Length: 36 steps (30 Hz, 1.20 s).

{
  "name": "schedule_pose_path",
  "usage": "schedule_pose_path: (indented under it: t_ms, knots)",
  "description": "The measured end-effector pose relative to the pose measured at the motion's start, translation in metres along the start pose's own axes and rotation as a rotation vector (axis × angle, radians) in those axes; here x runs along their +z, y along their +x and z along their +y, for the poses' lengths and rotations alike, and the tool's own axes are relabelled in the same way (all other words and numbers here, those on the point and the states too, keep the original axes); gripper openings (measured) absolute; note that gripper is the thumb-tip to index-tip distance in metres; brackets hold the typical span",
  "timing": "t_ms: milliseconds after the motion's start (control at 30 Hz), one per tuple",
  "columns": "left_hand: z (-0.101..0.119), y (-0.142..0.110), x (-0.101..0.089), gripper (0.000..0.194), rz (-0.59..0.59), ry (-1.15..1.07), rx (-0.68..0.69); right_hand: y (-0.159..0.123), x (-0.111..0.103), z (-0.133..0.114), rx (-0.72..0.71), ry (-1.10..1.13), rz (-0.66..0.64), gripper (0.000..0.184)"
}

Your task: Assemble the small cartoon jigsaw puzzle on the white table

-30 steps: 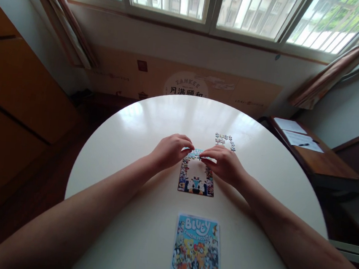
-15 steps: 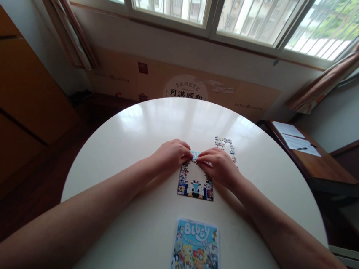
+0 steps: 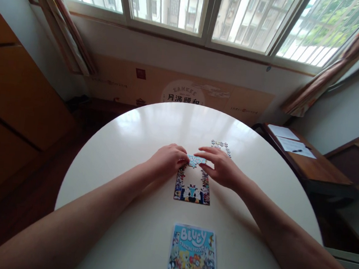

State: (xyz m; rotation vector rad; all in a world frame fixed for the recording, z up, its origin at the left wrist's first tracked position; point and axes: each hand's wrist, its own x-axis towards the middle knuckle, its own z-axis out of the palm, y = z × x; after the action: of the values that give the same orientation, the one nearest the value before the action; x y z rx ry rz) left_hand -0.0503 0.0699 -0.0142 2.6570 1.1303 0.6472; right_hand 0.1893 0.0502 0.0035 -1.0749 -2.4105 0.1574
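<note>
A partly built jigsaw frame [image 3: 192, 190] lies in the middle of the round white table [image 3: 134, 138], its centre still bare. My left hand [image 3: 167, 159] pinches a light blue strip of joined pieces [image 3: 192, 160] at the frame's top edge. My right hand [image 3: 219, 167] rests at the top right corner with its fingers stretched toward the same strip, touching it. A short chain of loose joined pieces [image 3: 221, 146] lies just beyond my right hand. A colourful "Bluey" reference picture [image 3: 193, 257] lies near the table's front edge.
A low wooden side table [image 3: 316, 164] with papers and a pen [image 3: 291, 142] stands to the right. Windows with curtains run along the back wall. A wooden cabinet fills the left side. A cardboard panel with printed characters leans under the window.
The view has tilted so everything sits slightly lower. My right hand's fingers have opened out from a pinch, while my left hand stays pinched on the blue strip at the frame's top.
</note>
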Motion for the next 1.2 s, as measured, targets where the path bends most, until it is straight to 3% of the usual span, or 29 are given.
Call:
schedule_pose_path:
  t_ms: [167, 267, 400, 500, 633, 767, 967, 1200]
  knots:
    - [0.002, 0.0, -0.003, 0.023, -0.016, 0.035, 0.043, -0.011, -0.044, 0.04, 0.151, -0.061, 0.402, 0.023]
    - [0.001, 0.0, -0.001, 0.026, -0.04, 0.075, 0.093, -0.023, -0.058, 0.077, 0.309, -0.16, 0.492, 0.023]
    - [-0.004, 0.0, 0.004, 0.023, -0.057, 0.073, 0.114, -0.038, -0.05, 0.117, 0.542, -0.182, 0.388, 0.026]
    - [-0.005, -0.001, 0.006, 0.023, -0.051, 0.055, 0.11, -0.043, -0.035, 0.131, 0.561, -0.153, 0.31, 0.028]
    - [-0.005, -0.001, 0.006, 0.023, -0.049, 0.038, 0.093, -0.04, -0.018, 0.13, 0.476, -0.093, 0.205, 0.032]
    - [-0.005, -0.001, 0.005, 0.025, -0.07, 0.033, 0.083, -0.037, -0.015, 0.124, 0.406, -0.064, 0.118, 0.033]
    - [-0.002, 0.0, -0.003, 0.032, -0.038, 0.0, 0.025, -0.043, -0.028, 0.129, 0.506, -0.207, 0.062, 0.036]
    - [0.0, -0.002, -0.007, 0.033, 0.03, -0.044, 0.024, -0.048, -0.03, 0.134, 0.578, -0.213, 0.045, 0.033]
